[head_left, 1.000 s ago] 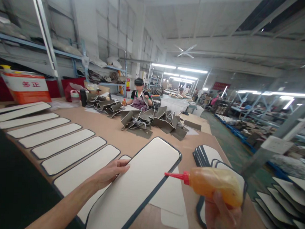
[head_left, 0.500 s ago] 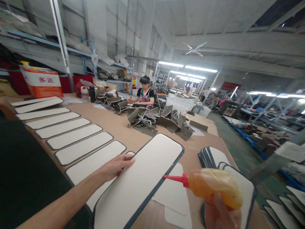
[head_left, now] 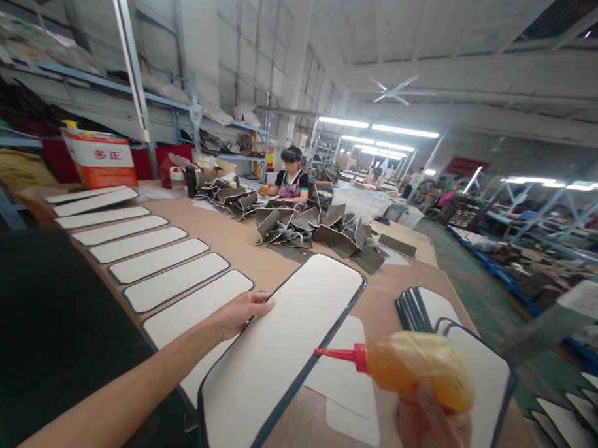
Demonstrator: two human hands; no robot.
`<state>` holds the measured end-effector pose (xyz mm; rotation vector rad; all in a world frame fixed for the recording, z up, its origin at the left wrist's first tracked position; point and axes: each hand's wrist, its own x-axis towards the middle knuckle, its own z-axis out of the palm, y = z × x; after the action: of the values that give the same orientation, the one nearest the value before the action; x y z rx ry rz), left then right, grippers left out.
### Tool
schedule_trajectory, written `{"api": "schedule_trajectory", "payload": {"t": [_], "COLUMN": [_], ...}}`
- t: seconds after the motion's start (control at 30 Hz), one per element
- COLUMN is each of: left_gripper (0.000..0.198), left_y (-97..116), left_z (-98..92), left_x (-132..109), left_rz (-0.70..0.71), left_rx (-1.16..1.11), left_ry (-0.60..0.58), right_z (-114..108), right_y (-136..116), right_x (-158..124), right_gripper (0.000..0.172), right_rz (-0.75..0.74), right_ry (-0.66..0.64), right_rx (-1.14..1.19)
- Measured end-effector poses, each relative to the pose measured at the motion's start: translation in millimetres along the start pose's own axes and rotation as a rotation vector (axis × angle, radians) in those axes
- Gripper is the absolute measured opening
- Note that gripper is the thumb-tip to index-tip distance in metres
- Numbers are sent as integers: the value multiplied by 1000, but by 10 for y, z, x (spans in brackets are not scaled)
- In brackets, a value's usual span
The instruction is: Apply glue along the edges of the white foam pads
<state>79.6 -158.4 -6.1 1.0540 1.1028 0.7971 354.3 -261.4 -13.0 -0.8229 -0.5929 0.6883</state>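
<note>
My left hand [head_left: 241, 315] grips the left edge of a long white panel [head_left: 288, 341] with rounded corners and a dark border, thumb on its white face. The panel is tilted up off the table. In my right hand [head_left: 437, 418] is a squeeze bottle [head_left: 419, 369] of amber liquid, lying nearly level. Its red nozzle [head_left: 341, 356] points left, with the tip at the panel's dark right edge. Below the panel lie loose white sheets [head_left: 350, 382]. To the right rests a stack of dark-edged panels [head_left: 475, 361].
Several similar panels [head_left: 176, 282] lie in a row at the left of the brown-covered table [head_left: 215, 231]. Grey-green folded pieces [head_left: 328, 235] are heaped farther back, near a seated person [head_left: 291, 178]. An orange and white can [head_left: 102, 158] stands at the back left.
The nozzle tip has moved a little down along the panel's right edge. The whole view has shifted slightly, with the surroundings sliding right. Both holds are the same.
</note>
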Motion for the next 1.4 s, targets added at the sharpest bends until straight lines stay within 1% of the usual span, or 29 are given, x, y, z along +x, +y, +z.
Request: {"api": "schedule_trajectory", "payload": {"t": [0.17,0.37,0.5,0.63,0.77,0.87,0.93,1.03,1.17,1.23,1.33,1.4], "left_gripper": [38,35,30,31,32,31,31,31,30,30,29,28], "left_y": [59,103,127,160,180,186,189,193,194,194,200,207], "left_z": [41,54,62,80,89,82,72,54,31,24,14,7], "left_x": [23,110,186,250,319,374,409,451,499,522,551,568], "left_rz": [9,13,12,14,11,16,16,9,5,3,1,4], "left_rx": [-19,-44,-49,-58,-74,-84,-89,-91,-86,-83,-80,-81], "left_ry": [9,36,40,38,35,28,25,20,39,58,84,108], "right_z": [1,-17,-50,-86,-70,-54,-75,-169,-335,-389,-401,-350], "right_y": [-5,-4,18,39,37,48,77,153,276,335,399,400], "right_x": [-44,-101,-107,-107,-133,-161,-174,-172,-143,-140,-195,-273], "right_gripper": [34,39,38,41,45,49,52,57,60,60,63,62], "right_rz": [-5,51,21,-19,18,27,38,64,54,45,76,110], "right_ry": [-19,-2,-39,-68,-31,-35,-38,-42,-109,-121,-94,-79], "right_rx": [-39,-38,-86,-118,-86,-46,-32,-23,-87,-111,-88,-42]}}
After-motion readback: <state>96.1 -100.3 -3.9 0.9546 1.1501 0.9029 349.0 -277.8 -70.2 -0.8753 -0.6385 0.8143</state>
